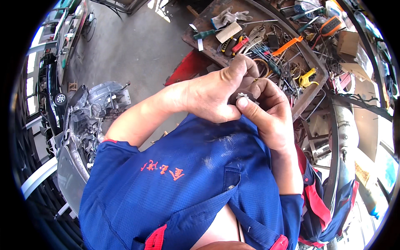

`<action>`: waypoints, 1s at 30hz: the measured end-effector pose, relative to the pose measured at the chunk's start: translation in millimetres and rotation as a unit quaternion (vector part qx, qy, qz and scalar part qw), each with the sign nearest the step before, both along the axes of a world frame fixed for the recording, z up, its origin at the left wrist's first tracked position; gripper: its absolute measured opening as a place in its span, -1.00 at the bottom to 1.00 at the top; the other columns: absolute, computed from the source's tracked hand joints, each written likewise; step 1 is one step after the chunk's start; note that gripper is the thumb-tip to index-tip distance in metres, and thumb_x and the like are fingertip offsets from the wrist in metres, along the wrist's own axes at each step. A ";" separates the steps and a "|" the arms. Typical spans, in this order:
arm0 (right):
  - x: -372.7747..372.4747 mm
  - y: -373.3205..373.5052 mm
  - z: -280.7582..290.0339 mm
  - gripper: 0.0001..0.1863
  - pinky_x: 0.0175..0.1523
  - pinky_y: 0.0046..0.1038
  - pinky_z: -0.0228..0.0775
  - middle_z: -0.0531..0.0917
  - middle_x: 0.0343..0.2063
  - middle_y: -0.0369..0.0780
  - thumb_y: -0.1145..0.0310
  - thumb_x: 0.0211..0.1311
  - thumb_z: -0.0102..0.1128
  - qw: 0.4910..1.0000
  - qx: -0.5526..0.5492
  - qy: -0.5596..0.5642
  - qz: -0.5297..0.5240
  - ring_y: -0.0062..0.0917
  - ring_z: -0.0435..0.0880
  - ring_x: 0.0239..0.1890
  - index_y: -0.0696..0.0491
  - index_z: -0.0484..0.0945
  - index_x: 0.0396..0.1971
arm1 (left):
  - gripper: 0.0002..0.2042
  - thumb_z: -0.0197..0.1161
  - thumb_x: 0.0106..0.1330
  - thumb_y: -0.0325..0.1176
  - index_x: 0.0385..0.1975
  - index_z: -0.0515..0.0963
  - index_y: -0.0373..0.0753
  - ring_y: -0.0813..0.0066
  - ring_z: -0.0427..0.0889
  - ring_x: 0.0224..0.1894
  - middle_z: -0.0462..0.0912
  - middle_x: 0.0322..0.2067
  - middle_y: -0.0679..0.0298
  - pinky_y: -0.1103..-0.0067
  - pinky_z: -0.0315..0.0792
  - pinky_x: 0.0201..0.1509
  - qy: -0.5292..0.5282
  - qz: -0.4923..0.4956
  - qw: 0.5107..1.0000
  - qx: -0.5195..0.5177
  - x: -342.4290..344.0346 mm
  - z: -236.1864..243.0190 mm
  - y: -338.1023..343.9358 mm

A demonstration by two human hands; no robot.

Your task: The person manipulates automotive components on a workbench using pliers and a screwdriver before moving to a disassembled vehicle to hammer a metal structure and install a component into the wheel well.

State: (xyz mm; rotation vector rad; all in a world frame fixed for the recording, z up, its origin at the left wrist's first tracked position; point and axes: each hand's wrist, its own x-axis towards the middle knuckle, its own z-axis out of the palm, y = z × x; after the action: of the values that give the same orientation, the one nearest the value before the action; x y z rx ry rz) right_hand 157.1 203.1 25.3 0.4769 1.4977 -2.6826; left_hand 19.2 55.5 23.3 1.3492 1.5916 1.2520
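Observation:
My left hand (216, 93) and my right hand (271, 112) meet in front of my chest. Between them is a small dark, roundish part (236, 98) with a bit of shiny metal on it. My right thumb presses on the near side of this part, and the other right fingers curl behind it. My left fingers and thumb close around it from the other side. Much of the part is covered by the fingers, so its exact kind cannot be made out.
Beyond my hands stands a metal workbench (208, 11) strewn with a work glove (228, 17), a wooden block (228, 32), pliers, an orange tool (287, 46) and a yellow tool (307, 78). A stripped vehicle front (89, 112) is at left. Dark blue-and-red clothing (318, 204) hangs at right.

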 end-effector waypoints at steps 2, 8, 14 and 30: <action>-0.2 -1.3 -4.4 -0.78 -0.14 -0.67 0.35 0.58 -0.36 -0.43 0.47 0.32 0.43 0.999 -0.025 -0.012 -0.040 -0.80 0.48 -0.28 0.06 0.48 -0.35 | -0.50 0.31 0.12 -0.54 0.04 0.24 -0.30 0.45 0.48 -0.16 0.44 -0.22 0.25 0.46 0.45 0.00 -0.039 0.025 0.998 -0.047 -1.1 0.2 -5.7; 2.8 4.3 -15.3 -0.75 -0.12 -0.67 0.37 0.59 -0.34 -0.43 0.44 0.27 0.50 0.998 0.030 -0.032 -0.034 -0.79 0.50 -0.26 0.06 0.51 -0.30 | -0.88 0.12 0.37 -0.37 -0.26 0.42 -0.28 0.58 0.39 -0.18 0.44 -0.26 0.33 0.55 0.36 -0.03 -0.141 0.073 0.985 -0.067 -1.3 -17.0 -17.6; 4.7 -4.4 -9.5 -0.73 -0.12 -0.68 0.37 0.58 -0.33 -0.44 0.41 0.26 0.52 0.996 0.060 -0.012 -0.066 -0.80 0.50 -0.27 0.08 0.53 -0.25 | -0.89 0.07 0.42 -0.38 -0.32 0.41 -0.28 0.56 0.36 -0.21 0.42 -0.27 0.32 0.57 0.34 -0.04 -0.167 0.104 0.980 -0.027 2.6 -11.4 -13.2; -17.9 -16.0 12.3 -0.88 -0.19 -0.72 0.38 0.60 -0.38 -0.44 0.50 0.38 0.32 0.991 0.010 0.038 -0.130 -0.84 0.49 -0.32 0.12 0.54 -0.33 | -0.80 0.35 0.23 -0.61 -0.19 0.56 -0.29 0.26 0.70 -0.28 0.66 -0.27 0.15 0.44 0.60 -0.17 0.254 0.257 0.910 0.202 -2.9 3.8 4.2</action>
State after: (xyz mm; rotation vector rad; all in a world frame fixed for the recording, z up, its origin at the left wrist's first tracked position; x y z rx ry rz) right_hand 139.1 187.1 37.6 0.6195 1.5835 -2.9148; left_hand 16.2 59.7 27.1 1.6718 2.2460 1.7114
